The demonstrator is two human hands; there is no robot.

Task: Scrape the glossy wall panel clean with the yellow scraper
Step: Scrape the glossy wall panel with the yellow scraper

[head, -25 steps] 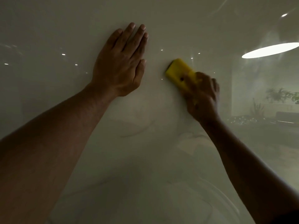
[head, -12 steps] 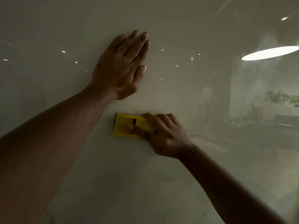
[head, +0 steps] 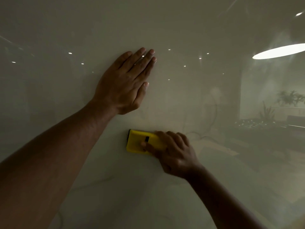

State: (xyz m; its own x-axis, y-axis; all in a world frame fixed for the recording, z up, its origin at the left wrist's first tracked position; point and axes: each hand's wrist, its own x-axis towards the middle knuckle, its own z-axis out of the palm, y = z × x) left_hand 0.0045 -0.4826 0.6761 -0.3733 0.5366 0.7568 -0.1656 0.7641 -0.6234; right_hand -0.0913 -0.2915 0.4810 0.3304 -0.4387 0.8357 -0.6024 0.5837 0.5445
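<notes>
Scraping now: right hand clamped on yellow scraper, left hand flat, fingers together, on wall panel. Faint smears left below.

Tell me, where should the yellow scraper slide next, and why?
Probably straight back to the right along the glossy wall panel. The right hand presses the yellow scraper flat on the panel, its dark edge pointing left, just below the left hand, which lies flat on the panel above. The left forearm is close on that side, so little room remains leftward.
</notes>
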